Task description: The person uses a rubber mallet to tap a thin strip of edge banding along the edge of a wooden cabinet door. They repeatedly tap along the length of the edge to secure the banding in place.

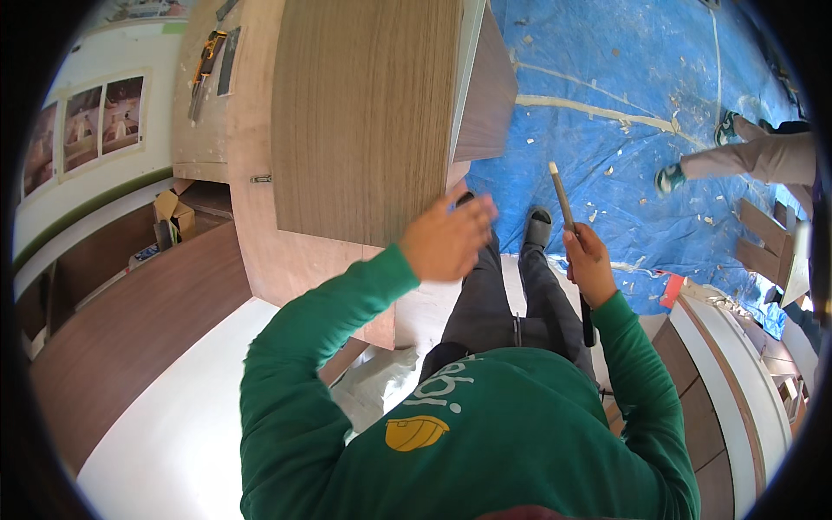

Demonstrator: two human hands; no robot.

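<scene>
My right hand [591, 264] is closed around a long slim stick-like tool [562, 198], with a brownish shaft, a pale tip pointing away from me and a dark end below the fist. What kind of tool it is, I cannot make out. My left hand [446, 238], slightly blurred, is held open with nothing visible in it. It hovers by the near right corner of a brown wood-grain panel [364, 121]; whether it touches the panel is unclear. That panel lies on a paler wooden worktop [253, 208].
Hand tools with orange and black handles [206, 65] lie on the worktop at far left. A blue sheet [607, 147] with scraps covers the floor. Another person's leg [745, 162] is at right, near brown boards [764, 234]. A cardboard box [178, 212] sits on a left shelf.
</scene>
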